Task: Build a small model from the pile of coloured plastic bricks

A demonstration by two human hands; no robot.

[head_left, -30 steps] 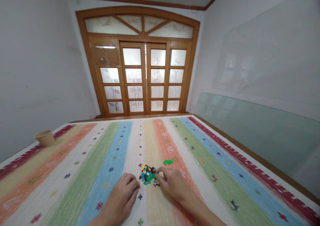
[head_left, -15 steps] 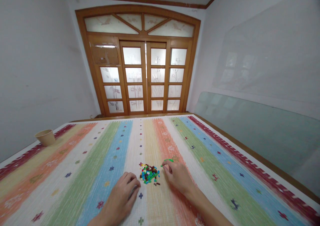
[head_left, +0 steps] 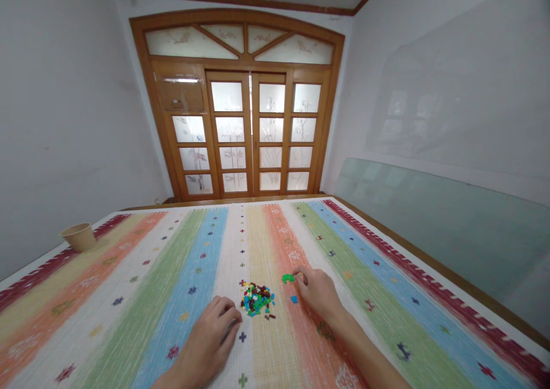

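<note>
A mixed heap of small plastic bricks in green, blue, brown, yellow, white and red lies on the striped tablecloth. To its right is a small group of green bricks, with a blue brick just below. My right hand has its fingertips pinched at the right edge of the green bricks; what sits between them is too small to make out. Left of the heap, my left hand rests on the cloth, fingers loosely curled, a gap between thumb and forefinger, nothing visible in it.
A tan paper cup stands at the table's far left. A pale green glass panel leans along the right wall beside the table. Wooden doors with glass panes are beyond the far table edge.
My right hand has shifted right, from the side of the heap to the right of the green bricks. The green bricks and the blue one now show clearly. My left hand stays put.
</note>
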